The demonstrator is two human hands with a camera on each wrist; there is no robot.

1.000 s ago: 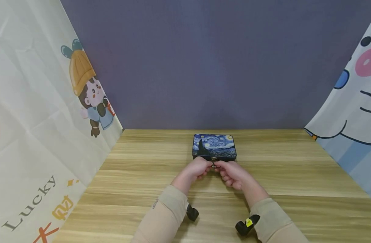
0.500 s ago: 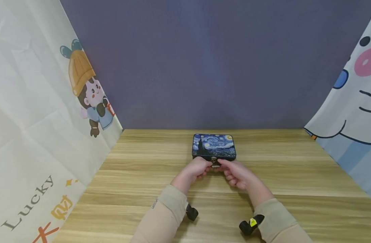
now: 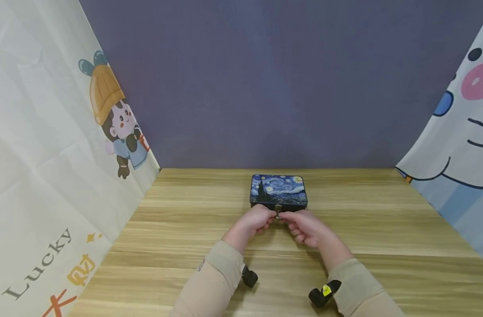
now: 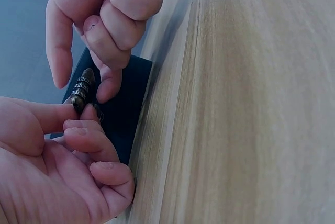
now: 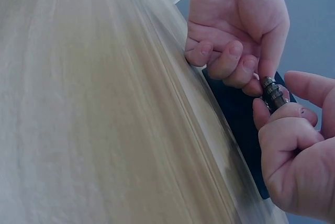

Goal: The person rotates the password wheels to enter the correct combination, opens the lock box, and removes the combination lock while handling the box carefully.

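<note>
One combination lock point(image 4: 82, 87), at the front of a picture-lidded box point(image 3: 279, 189), lies between the left hand point(image 3: 257, 216) and the right hand point(image 3: 306, 224)

Seen from the head, the box sits on the wood-grain table point(image 3: 178, 220) at 4 o'clock from the view's centre, lid down, blue swirls on top, the lock at its 6 o'clock edge; the left hand comes in from about 8 o'clock and pinches one end of the lock between thumb and forefinger, its other fingers curled, while the right hand comes in from 4 o'clock with thumb and forefinger parted around the number rings point(image 4: 82, 85), the other fingers folded; whether it grips the rings I cannot tell, and the digits are too small to read; pale sleeves point(image 3: 210, 281) reach toward 12 o'clock
</note>
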